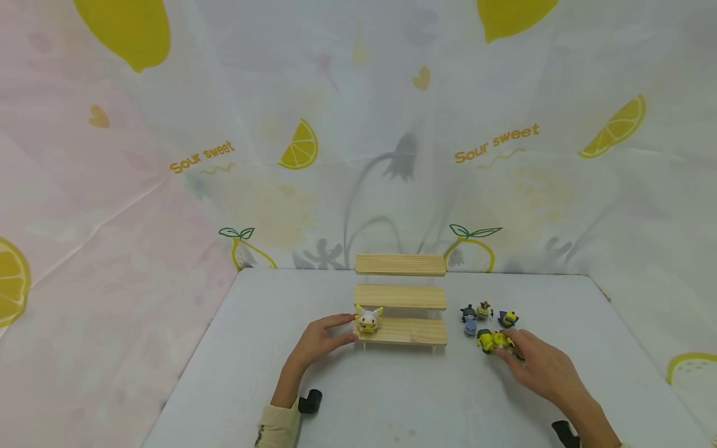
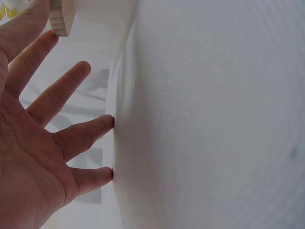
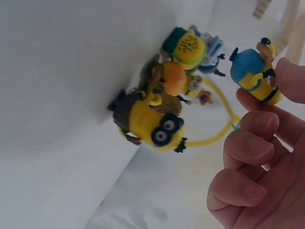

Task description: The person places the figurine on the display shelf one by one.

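My right hand pinches a small Minion figurine, yellow with blue on it, between thumb and finger. Several other Minion figurines lie or stand close by it on the white table, blurred in part. My left hand, its fingers spread, touches the left end of a three-tier wooden display shelf. On the lowest tier, at its left end, sits a white and yellow figurine with red eyes. The left wrist view shows a fingertip against the wood, and two other fingertips meeting the white tabletop.
The white table runs back to a hanging cloth printed with lemons. The upper tiers of the shelf rise towards that cloth. A loose group of figurines is right of the shelf.
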`<move>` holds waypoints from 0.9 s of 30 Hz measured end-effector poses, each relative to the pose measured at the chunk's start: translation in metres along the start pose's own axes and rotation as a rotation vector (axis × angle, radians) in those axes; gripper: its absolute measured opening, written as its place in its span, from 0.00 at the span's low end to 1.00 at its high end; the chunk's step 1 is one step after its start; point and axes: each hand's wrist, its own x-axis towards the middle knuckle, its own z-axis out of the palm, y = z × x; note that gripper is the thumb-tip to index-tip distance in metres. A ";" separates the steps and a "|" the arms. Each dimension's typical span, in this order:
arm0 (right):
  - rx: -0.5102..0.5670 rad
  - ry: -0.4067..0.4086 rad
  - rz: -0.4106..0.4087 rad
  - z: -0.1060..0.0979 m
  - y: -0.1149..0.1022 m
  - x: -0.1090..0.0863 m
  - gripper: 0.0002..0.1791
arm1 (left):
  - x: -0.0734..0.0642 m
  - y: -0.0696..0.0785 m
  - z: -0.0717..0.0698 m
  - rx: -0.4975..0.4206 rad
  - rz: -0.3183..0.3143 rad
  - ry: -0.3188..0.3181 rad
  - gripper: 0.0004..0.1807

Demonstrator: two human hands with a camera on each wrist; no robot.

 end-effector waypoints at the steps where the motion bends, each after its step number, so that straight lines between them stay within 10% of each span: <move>1: 0.003 0.001 -0.001 -0.001 -0.001 0.001 0.20 | 0.000 0.001 0.000 -0.002 -0.005 -0.001 0.27; 27: 0.152 0.038 -0.146 -0.013 -0.052 0.052 0.17 | 0.000 0.002 0.000 0.002 0.004 0.000 0.26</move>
